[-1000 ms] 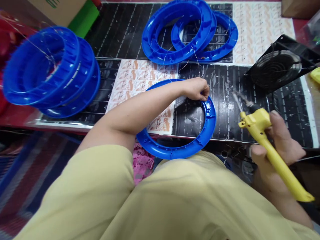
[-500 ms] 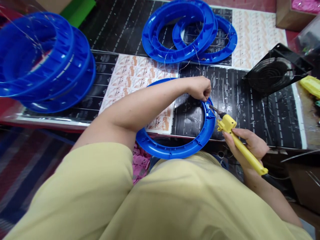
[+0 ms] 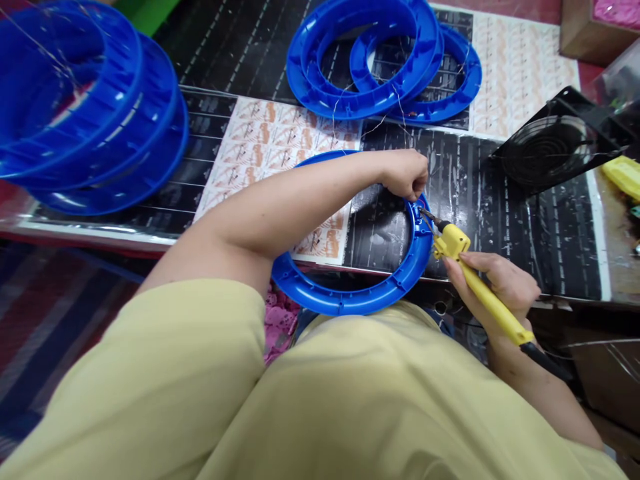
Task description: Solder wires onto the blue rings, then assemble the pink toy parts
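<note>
In my right hand (image 3: 505, 287) is a yellow soldering iron (image 3: 480, 283), its black cable running off the rear end. The iron's tip reaches a small part on the right side of a blue plastic ring (image 3: 345, 303). My left hand (image 3: 407, 175) is closed just above that spot, fingers pinched together at the ring's upper right. What the pinch holds is too small to make out. The ring overhangs the table's front edge against my body, and my left forearm crosses over its far side.
A stack of blue rings (image 3: 100, 133) stands at the left. More blue rings (image 3: 320, 100) with thin wires lie at the back. A black fan (image 3: 555, 140) sits at the right, near a yellow object (image 3: 623, 177) and a cardboard box (image 3: 590, 33). Printed sheets (image 3: 250, 147) cover part of the table.
The view has shifted slightly. Both hands stay at nearly the same place on the ring, the iron's tip still at the small part. The iron's cable shows more now.
</note>
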Motion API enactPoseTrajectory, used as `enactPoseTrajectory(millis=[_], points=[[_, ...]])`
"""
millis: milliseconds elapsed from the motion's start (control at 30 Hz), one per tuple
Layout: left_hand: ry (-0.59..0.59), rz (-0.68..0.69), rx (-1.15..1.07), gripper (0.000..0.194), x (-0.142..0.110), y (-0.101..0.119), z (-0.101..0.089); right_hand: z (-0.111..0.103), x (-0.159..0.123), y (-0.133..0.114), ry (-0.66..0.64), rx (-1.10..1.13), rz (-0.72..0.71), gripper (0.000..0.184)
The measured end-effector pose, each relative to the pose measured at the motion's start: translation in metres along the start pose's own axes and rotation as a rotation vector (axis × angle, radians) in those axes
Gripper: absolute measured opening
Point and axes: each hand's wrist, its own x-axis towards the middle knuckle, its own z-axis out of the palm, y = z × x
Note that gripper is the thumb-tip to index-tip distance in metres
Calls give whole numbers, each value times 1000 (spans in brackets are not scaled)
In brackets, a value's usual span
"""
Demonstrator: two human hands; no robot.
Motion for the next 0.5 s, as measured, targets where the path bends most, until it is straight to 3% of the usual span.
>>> enactPoseTrajectory(millis=[133, 333, 500], points=[[21, 8, -60, 27, 2, -3, 2, 0, 1, 2, 48, -38, 11, 25], [72, 100, -107, 22, 11, -15, 11, 1, 3, 0, 9, -4, 8, 24], [52, 80, -96, 22, 11, -16, 8, -5, 7, 1, 31, -40, 29, 21]])
